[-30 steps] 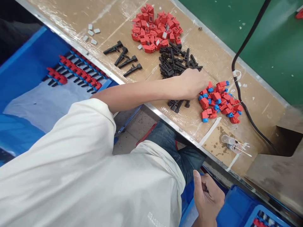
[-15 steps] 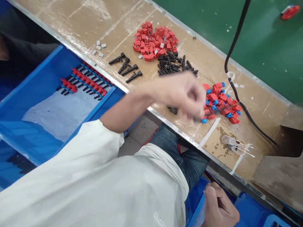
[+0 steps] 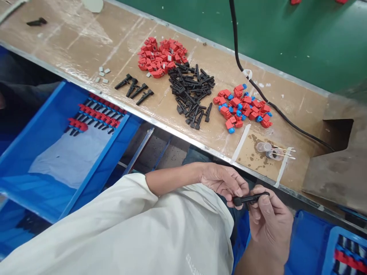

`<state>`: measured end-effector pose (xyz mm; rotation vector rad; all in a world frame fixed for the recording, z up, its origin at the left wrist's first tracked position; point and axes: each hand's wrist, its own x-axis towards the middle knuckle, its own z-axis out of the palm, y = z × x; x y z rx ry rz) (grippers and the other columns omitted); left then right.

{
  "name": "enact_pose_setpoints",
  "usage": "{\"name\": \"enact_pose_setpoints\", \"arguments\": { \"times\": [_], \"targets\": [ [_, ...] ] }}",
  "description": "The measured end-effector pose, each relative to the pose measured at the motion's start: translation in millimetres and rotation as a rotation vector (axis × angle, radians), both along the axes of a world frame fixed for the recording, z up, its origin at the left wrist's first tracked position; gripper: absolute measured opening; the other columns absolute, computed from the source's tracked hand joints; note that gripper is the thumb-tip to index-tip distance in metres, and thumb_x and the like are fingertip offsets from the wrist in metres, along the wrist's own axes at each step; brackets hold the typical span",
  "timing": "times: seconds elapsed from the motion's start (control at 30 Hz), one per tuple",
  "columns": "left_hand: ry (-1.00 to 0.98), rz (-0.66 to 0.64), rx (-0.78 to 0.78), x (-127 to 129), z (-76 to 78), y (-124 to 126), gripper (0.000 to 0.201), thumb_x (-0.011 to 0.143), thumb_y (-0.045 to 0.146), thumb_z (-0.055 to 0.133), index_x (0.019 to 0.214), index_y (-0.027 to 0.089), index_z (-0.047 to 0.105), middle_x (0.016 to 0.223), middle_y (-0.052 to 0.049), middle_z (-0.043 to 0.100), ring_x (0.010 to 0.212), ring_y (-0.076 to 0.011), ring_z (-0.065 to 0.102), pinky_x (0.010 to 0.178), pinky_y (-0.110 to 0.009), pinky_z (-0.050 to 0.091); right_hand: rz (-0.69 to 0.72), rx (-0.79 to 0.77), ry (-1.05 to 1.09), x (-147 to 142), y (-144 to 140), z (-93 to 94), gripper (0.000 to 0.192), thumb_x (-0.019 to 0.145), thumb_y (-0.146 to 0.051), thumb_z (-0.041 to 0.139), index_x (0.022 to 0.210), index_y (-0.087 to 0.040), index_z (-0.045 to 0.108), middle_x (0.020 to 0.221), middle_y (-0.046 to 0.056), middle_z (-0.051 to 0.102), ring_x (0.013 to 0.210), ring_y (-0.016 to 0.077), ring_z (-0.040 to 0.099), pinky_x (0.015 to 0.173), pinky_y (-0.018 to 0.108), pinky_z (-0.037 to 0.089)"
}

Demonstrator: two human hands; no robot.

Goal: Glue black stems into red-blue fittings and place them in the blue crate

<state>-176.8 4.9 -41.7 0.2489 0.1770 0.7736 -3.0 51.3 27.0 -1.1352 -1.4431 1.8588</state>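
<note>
A black plastic stick-shaped part [image 3: 249,199] with a blocky end is held between my two hands, just off the table's front edge. My left hand [image 3: 222,181] has its fingertips closed at the blocky end. Thumb and fingers of my right hand [image 3: 271,221] pinch the thin end. On the table beyond my hands lies a pile of similar black parts [image 3: 190,89]. To its right is a heap of red pieces with blue ends [image 3: 243,105], and behind it to the left a heap of red pieces [image 3: 160,57].
Several black parts [image 3: 134,88] lie in a row near small grey tiles [image 3: 102,75]. Small cups [image 3: 273,153] with cotton swabs stand on a stained patch at right. A black cable [image 3: 263,97] crosses the table. A blue bin [image 3: 94,164] with finished-looking rows of red-blue-black assemblies [image 3: 99,114] stands at left.
My left hand has moved from over the table back to my right hand. A black part now shows between both hands. The view has shifted, and the black pile is uncovered.
</note>
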Motion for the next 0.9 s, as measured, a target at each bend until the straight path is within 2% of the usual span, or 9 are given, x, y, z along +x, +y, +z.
{"name": "enact_pose_setpoints", "arguments": {
  "times": [0.1,0.2,0.37,0.47,0.57,0.63,0.67,0.77,0.9],
  "targets": [
    [0.057,0.059,0.057,-3.5,6.4,0.2,0.039,0.068,0.029,0.087,0.098,0.009,0.071,0.085,-0.010,0.076,0.073,-0.0177,0.075,0.066,-0.020,0.061,-0.072,0.055,-0.055,1.4,-0.2,1.5,0.033,0.075,-0.046,0.081,0.081,-0.016,0.072,0.052,-0.004,0.049,0.036,0.0044,0.038,0.031,0.016,0.027],
    [0.140,0.065,0.121,-6.5,12.2,2.9,0.041,0.070,0.036,0.087,0.098,0.009,0.073,0.087,-0.010,0.077,0.077,-0.0187,0.075,0.068,-0.022,0.061,-0.106,0.120,-0.144,3.1,1.1,0.9,0.035,0.074,-0.048,0.081,0.079,-0.014,0.072,0.051,-0.003,0.050,0.035,0.0052,0.038,0.030,0.017,0.025],
    [0.295,-0.021,0.214,-6.6,14.9,7.5,0.049,0.064,0.051,0.088,0.089,0.012,0.074,0.084,-0.008,0.076,0.074,-0.0177,0.073,0.069,-0.025,0.059,-0.010,0.141,-0.193,6.1,0.3,-6.2,0.036,0.074,-0.048,0.080,0.076,-0.014,0.071,0.051,-0.001,0.054,0.035,0.0064,0.038,0.030,0.019,0.027],
    [0.321,0.017,0.240,-4.5,13.1,6.4,0.053,0.058,0.056,0.088,0.085,0.013,0.076,0.087,-0.008,0.075,0.080,-0.0182,0.071,0.077,-0.027,0.056,0.034,0.196,-0.250,9.0,3.6,-2.4,0.034,0.075,-0.047,0.078,0.084,-0.014,0.072,0.055,-0.001,0.058,0.039,0.0082,0.043,0.034,0.020,0.031],
    [0.354,0.152,0.259,-5.1,12.1,3.5,0.052,0.056,0.057,0.089,0.081,0.013,0.078,0.087,-0.007,0.073,0.085,-0.0165,0.066,0.081,-0.025,0.051,-0.190,0.448,-0.350,11.4,22.8,6.9,0.034,0.077,-0.043,0.076,0.096,-0.015,0.073,0.062,-0.001,0.059,0.047,0.0084,0.048,0.042,0.021,0.036],
    [0.355,0.233,0.242,-7.2,12.1,2.2,0.051,0.055,0.057,0.089,0.078,0.013,0.078,0.083,-0.005,0.070,0.081,-0.0141,0.062,0.074,-0.022,0.048,-0.373,0.592,-0.399,10.3,45.3,8.4,0.040,0.073,-0.042,0.078,0.101,-0.015,0.072,0.067,-0.001,0.060,0.052,0.0080,0.048,0.047,0.022,0.038],
    [0.350,0.265,0.223,-8.4,12.1,1.9,0.051,0.055,0.057,0.089,0.077,0.013,0.077,0.080,-0.005,0.069,0.077,-0.0128,0.060,0.069,-0.021,0.046,-0.399,0.608,-0.416,8.6,58.0,6.3,0.046,0.070,-0.043,0.080,0.105,-0.015,0.071,0.069,-0.002,0.060,0.055,0.0085,0.049,0.049,0.023,0.039],
    [0.329,0.318,0.158,-10.9,10.6,1.3,0.052,0.053,0.058,0.090,0.076,0.013,0.077,0.075,-0.004,0.066,0.069,-0.0103,0.055,0.057,-0.020,0.040,-0.299,0.493,-0.405,-1.2,92.5,-9.7,0.063,0.059,-0.049,0.083,0.109,-0.016,0.066,0.070,-0.003,0.060,0.058,0.0101,0.050,0.049,0.024,0.042],
    [0.336,0.334,0.105,-11.3,5.1,-2.8,0.053,0.052,0.057,0.091,0.076,0.013,0.076,0.075,-0.004,0.066,0.067,-0.0098,0.054,0.054,-0.019,0.038,-0.282,0.371,-0.262,-17.9,115.2,-32.4,0.058,0.051,-0.048,0.085,0.094,-0.015,0.065,0.068,-0.002,0.059,0.053,0.0095,0.047,0.042,0.022,0.038]
  ]
}}
